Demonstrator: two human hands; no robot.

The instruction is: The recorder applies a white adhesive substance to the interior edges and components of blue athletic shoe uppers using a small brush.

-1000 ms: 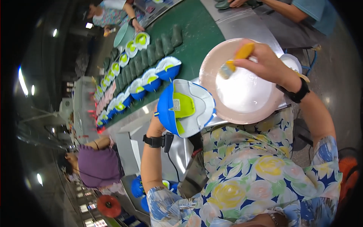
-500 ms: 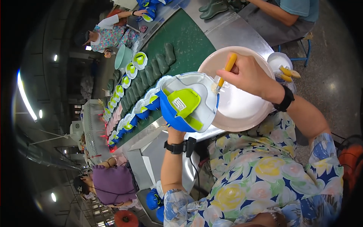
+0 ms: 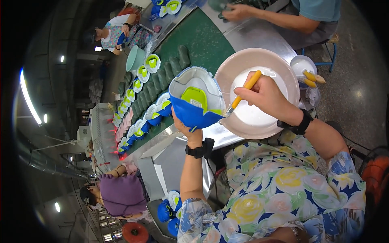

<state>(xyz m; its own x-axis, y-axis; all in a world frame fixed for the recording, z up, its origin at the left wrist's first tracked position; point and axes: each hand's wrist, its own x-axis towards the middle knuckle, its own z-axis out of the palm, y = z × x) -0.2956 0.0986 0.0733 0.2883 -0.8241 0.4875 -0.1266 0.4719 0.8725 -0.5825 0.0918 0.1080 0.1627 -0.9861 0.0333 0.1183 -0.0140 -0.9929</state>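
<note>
My left hand (image 3: 183, 124) grips a blue shoe upper (image 3: 189, 112) from below. Its pale inner side and lime-green lining face up. In my right hand (image 3: 268, 96) is a paintbrush (image 3: 245, 90) with a yellow handle, held between thumb and fingers. The bristles touch or nearly touch the upper's right-hand edge, near its lower corner. Under my right hand stands a pinkish basin (image 3: 222, 72) with white liquid (image 3: 254, 118) in it.
A green conveyor belt (image 3: 206, 34) carries dark shoe lasts (image 3: 184, 56) and rows of blue-and-lime uppers (image 3: 152, 63). A white tub (image 3: 302, 64) with yellow-handled brushes (image 3: 310, 76) stands right of the basin. More uppers (image 3: 165, 210) lie lower left. Co-workers sit around.
The upper has tipped, showing more of its blue outside, and shifted slightly up. The brush has moved down along its edge. At the top, a co-worker's hand has reached left over the metal table.
</note>
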